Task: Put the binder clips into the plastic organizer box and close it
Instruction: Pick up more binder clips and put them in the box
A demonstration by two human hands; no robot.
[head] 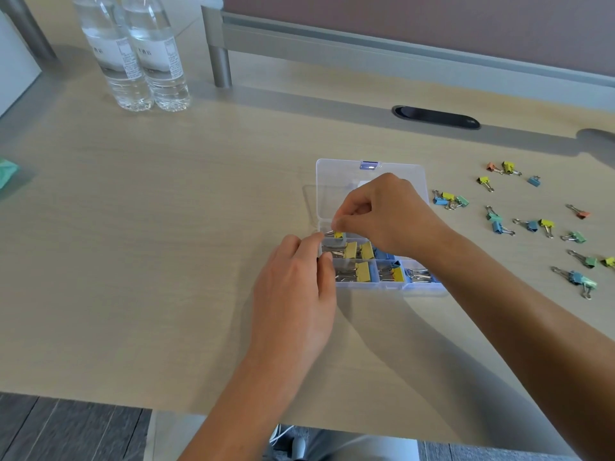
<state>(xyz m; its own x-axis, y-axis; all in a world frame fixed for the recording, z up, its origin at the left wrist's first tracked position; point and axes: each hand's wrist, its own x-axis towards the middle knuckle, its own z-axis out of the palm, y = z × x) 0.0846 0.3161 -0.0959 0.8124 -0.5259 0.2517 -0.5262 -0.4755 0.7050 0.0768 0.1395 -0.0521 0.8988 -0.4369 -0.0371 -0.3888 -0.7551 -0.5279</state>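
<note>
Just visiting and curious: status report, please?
Right hand pinching a yellow clip over the open box. Left hand steadying the box's left edge. Many clips loose on the desk, nothing blocking.

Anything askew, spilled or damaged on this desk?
Nothing stands out. Loose binder clips lie scattered right of the open organizer box, simply awaiting sorting. Two water bottles stand upright.
</note>
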